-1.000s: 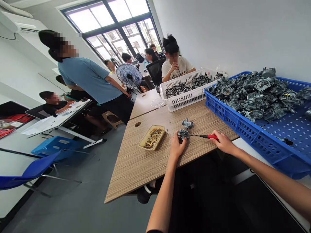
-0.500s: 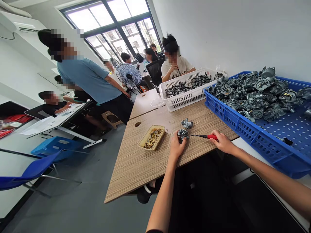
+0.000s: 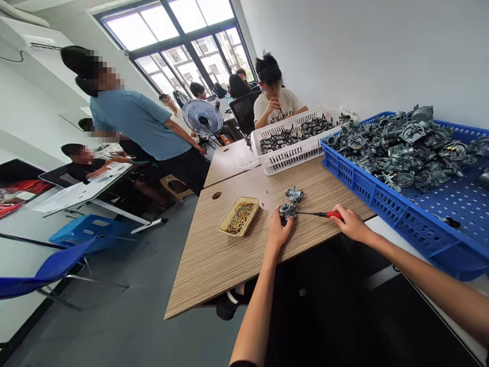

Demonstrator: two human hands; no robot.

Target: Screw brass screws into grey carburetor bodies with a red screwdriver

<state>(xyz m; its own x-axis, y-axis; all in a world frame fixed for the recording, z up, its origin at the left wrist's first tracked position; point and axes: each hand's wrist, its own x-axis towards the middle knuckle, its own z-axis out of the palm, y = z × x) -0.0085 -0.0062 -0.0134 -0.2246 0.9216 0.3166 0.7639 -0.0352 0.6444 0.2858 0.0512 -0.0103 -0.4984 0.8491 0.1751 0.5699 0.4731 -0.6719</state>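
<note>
One red screwdriver [image 3: 330, 214], two tabletop castings [image 3: 294, 194]

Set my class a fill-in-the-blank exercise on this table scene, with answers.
1. The right hand holds a ____-handled screwdriver.
2. The small tray lies to the ____ of the left hand, which grips a metal part.
3. The nearer basket is coloured ____.
4. The farther basket is coloured ____.

Answers: red; left; blue; white.

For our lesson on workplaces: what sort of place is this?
Probably a small assembly workshop: a blue plastic crate heaped with grey metal parts, and a slim red-handled screwdriver in the right hand.
</note>
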